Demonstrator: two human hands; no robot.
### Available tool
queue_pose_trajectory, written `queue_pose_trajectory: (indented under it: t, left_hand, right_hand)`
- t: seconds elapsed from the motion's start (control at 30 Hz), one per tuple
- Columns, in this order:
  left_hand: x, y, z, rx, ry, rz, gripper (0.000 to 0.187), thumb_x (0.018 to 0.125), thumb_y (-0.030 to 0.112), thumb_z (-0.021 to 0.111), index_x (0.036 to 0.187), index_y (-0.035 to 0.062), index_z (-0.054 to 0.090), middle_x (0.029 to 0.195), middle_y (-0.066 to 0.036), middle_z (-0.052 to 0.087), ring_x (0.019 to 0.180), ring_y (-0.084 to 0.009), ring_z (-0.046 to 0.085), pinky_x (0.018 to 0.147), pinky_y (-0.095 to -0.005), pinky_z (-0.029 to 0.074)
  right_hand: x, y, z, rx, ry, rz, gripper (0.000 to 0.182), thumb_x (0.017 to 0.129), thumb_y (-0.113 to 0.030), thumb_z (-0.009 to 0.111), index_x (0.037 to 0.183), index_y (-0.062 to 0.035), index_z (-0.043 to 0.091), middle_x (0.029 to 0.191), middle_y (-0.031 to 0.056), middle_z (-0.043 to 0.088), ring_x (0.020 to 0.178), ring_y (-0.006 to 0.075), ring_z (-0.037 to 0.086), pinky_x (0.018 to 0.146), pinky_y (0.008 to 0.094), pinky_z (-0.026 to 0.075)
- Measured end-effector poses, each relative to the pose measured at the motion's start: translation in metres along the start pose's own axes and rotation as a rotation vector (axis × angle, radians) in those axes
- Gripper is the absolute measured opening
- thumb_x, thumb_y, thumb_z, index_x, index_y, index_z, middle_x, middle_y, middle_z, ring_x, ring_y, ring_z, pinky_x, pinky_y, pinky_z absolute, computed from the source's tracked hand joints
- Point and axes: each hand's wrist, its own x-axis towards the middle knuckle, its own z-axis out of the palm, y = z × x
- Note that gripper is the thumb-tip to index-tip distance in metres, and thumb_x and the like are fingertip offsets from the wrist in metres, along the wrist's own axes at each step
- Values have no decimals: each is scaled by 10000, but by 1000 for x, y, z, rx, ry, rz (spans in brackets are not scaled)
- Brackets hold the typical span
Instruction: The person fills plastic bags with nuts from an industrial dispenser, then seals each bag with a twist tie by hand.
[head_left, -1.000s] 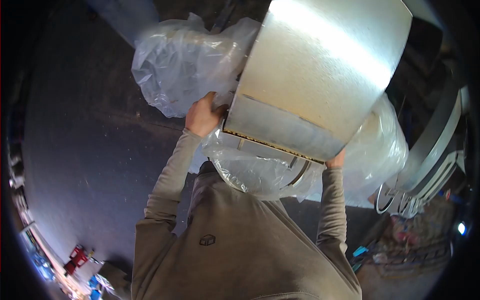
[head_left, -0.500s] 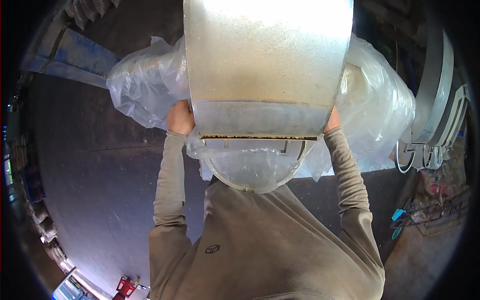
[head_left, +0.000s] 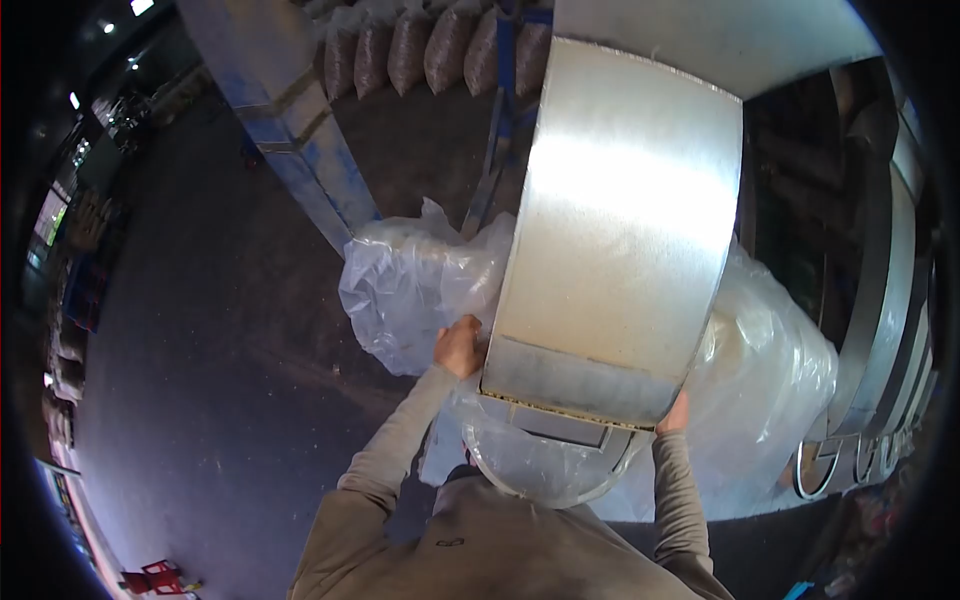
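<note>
A metal chute [head_left: 620,230] hangs in front of me, its dark lower edge above a hoop [head_left: 560,500] covered with clear plastic. My left hand [head_left: 459,346] is closed on the clear plastic [head_left: 400,290] beside the chute's lower left corner. At the lower right corner, my right hand [head_left: 674,412] is partly hidden behind the metal, and what its fingers hold cannot be made out. More clear plastic [head_left: 770,370] bulges out to the right of the chute.
Filled clear bags [head_left: 450,45] stand in a row at the top. A blue, worn beam [head_left: 300,140] slants down at the upper left. Another curved metal chute [head_left: 885,290] is at the right, with a hoop [head_left: 817,470] beneath. A red stool [head_left: 158,578] is at the lower left.
The view has shifted up and to the left, so the chute and both hands appear lower and further right. More filled bags show. Both hands stay beside the chute's lower corners.
</note>
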Motion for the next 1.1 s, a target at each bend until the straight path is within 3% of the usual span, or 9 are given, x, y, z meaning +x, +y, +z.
queue_pose_trajectory:
  t: [0.23,0.33,0.4,0.47,0.53,0.67,0.8,0.9,1.1]
  left_hand:
    - [-52,23,-20,90,-39,41,482,818,208,775,1228,10,619,1274,-187,613,1193,-342,595,1002,-470,411]
    - [-98,49,-50,415,-65,258,592,786,180,792,1308,-26,602,1416,-181,533,1278,-337,541,1040,-474,401]
    - [-119,91,-87,525,-136,350,552,797,158,784,1298,-9,623,1382,-172,567,1238,-324,575,1019,-451,423]
    - [-129,133,-121,641,-218,498,515,808,136,777,1289,8,644,1349,-163,602,1197,-311,609,998,-427,446]
    - [-135,172,-128,299,-460,184,431,845,106,758,1263,39,680,1240,-155,671,1103,-309,671,945,-391,497]
    - [-125,195,-70,-137,-507,464,408,894,140,746,1270,6,663,1226,-171,690,1082,-365,680,940,-436,524]
    - [-113,165,5,200,-528,675,557,900,190,746,1373,-41,563,1239,-229,680,1095,-434,663,916,-471,538]
    - [-111,169,14,188,-732,457,556,903,225,751,1366,-28,576,1259,-245,670,1142,-435,649,952,-472,522]
    - [-112,189,-9,115,-701,473,427,937,299,714,1231,-8,665,1046,-253,704,912,-430,700,774,-461,534]
  right_hand:
    - [11,-84,-42,126,-120,-96,298,852,-127,671,1075,70,663,949,267,736,888,406,723,796,440,557]
    - [10,-104,-54,457,-183,89,313,871,-147,684,1111,53,664,1046,186,745,988,236,696,851,394,545]
    - [20,-34,-30,362,-234,-14,261,941,-202,646,1117,-9,667,977,98,717,909,155,644,794,345,531]
    - [30,-9,-28,531,-430,262,401,1003,-425,568,1135,-67,692,840,66,627,722,127,571,586,318,491]
    - [37,-33,-50,593,-549,487,709,988,-651,470,1303,-46,664,1162,157,684,844,252,669,656,396,566]
    - [41,-34,-46,540,-585,415,516,1004,-453,569,1273,-27,681,1150,110,723,931,207,685,757,369,575]
    - [34,-8,-17,573,-547,87,307,965,-132,632,1241,-11,693,1064,59,735,903,96,672,747,289,556]
    - [23,-28,-34,601,-525,160,341,928,-67,661,1262,-1,681,1042,51,718,877,85,656,750,270,546]
    - [23,-24,-32,567,-418,64,290,849,-59,644,1136,-26,662,885,22,654,792,120,606,744,304,524]
